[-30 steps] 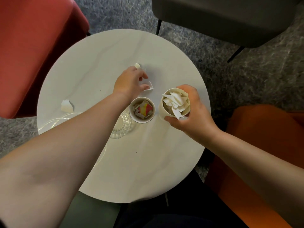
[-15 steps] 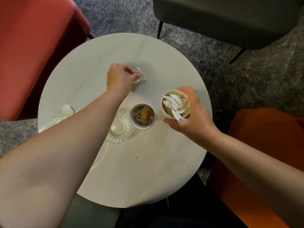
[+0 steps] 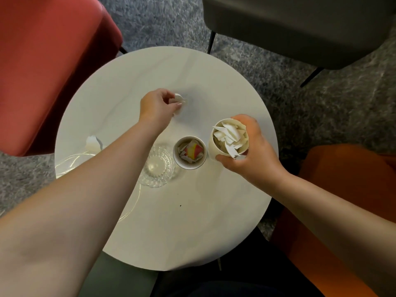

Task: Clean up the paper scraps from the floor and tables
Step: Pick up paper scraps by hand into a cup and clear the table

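On the round white table (image 3: 214, 221) my left hand (image 3: 157, 106) pinches small white paper scraps (image 3: 179, 97) between thumb and fingers, just above the tabletop. To the right, my right hand (image 3: 255, 153) grips a cream paper cup (image 3: 216, 144) packed with white scraps (image 3: 230, 135). Another white scrap (image 3: 92, 142) lies near the table's left edge. A second, smaller cup (image 3: 189, 152) stands in the middle, holding scraps and a red and yellow piece.
A clear glass dish (image 3: 157, 168) sits left of the small cup, partly under my left forearm. A red chair (image 3: 49, 61) stands at the left, a grey chair (image 3: 300, 24) at the back, an orange seat (image 3: 342, 189) at the right. Grey carpet surrounds the table.
My left hand moved from beside the small cup up and left across the table and gathered scraps in its fingers. My right hand kept hold of the full cup.
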The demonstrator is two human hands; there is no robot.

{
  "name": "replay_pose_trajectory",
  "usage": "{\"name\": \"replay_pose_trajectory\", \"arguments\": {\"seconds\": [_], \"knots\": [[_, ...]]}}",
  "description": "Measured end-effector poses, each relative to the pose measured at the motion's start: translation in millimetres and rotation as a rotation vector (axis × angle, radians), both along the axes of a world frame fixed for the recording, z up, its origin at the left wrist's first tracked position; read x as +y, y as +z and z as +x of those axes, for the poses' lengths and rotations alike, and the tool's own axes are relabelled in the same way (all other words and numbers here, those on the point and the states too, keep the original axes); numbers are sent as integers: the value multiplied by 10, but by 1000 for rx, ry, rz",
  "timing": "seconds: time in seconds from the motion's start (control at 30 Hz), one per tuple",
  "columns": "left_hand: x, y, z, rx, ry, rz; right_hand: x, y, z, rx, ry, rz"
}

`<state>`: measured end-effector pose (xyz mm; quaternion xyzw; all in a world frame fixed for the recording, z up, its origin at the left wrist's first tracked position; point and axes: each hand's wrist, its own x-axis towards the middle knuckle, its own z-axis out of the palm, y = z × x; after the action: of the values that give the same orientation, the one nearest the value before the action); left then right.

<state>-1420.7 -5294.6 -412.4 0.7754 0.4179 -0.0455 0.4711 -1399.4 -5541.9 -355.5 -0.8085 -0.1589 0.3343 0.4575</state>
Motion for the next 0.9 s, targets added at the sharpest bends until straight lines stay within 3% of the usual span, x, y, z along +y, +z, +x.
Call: {"name": "replay_pose_trajectory", "arguments": {"seconds": [0.13, 0.37, 0.5, 0.63, 0.8, 0.9], "knots": [[-6, 432, -230, -150, 121, -159, 15, 1, -12, -3, 5, 1], [-344, 795, -695, -19, -125, -257, 53, -1, -76, -73, -10, -37], [-357, 775, -841, -15, -235, -93, 77, -1, -98, -81, -7, -53], [-93, 668, -1029, -71, -26, 4, 89, 1, -132, -99, -2, -64], [378, 356, -1465, 85, 129, 362, 148, -19, -190, -144, -13, -86], [583, 183, -1667, 177, 224, 437, 169, -33, -222, -149, -20, -90]]}}
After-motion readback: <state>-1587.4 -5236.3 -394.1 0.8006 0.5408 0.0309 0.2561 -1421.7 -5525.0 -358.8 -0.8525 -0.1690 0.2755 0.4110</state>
